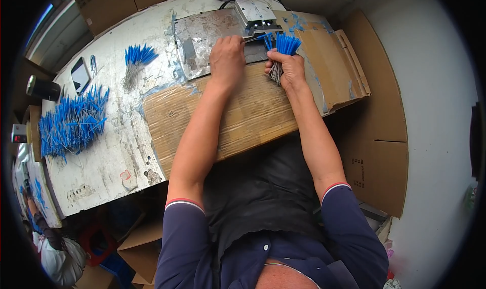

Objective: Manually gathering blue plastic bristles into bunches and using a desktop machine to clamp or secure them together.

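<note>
My right hand [287, 66] is closed round a bundle of thin grey wires with blue sleeved ends [287, 44], the blue ends pointing up and the grey ends sticking out below. Left of it, my left hand [228, 58] is closed over the edge of a worn metal plate [195, 38]. From its fingertips a thin blue-ended piece [262, 37] reaches toward a small metal fixture [255, 15]; the fingers hide its other end. A few blue ends stand slightly apart beside the bundle, close to the fixture.
A small bunch of blue-ended wires [136, 61] and a large pile [76, 119] lie on the white table [121, 155]. Nearby are a phone [80, 75] and a black cylinder [43, 88]. Cardboard [238, 117] covers the front edge. Another person [58, 256] sits at lower left.
</note>
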Motion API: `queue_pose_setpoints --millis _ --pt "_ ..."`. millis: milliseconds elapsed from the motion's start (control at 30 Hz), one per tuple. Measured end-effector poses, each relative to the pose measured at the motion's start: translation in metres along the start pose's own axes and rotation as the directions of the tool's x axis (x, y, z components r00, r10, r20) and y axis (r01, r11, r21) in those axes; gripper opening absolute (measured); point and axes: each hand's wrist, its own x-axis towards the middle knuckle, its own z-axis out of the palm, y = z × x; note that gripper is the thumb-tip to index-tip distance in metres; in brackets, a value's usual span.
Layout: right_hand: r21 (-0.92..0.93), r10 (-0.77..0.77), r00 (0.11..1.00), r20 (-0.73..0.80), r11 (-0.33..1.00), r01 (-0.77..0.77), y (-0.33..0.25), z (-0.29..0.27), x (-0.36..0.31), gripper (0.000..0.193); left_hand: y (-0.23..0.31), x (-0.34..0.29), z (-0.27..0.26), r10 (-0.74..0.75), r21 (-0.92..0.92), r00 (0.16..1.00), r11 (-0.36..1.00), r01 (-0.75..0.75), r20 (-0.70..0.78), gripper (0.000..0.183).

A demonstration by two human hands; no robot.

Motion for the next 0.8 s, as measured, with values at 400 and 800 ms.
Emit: queue_pose_setpoints --millis 400,800 --pt "-0.096 -0.129 0.989 -0.066 0.988 0.123 0.012 0.010 0.009 0.010 -0.002 0.001 0.002 -0.045 0.165 0.996 0.985 0.058 -0.079 0.009" --pt "-0.143 -0.139 0.981 -0.136 0.982 0.120 0.013 0.019 0.017 0.015 0.002 0.005 -0.003 -0.066 0.016 0.974 0.997 0.071 -0.217 0.010"
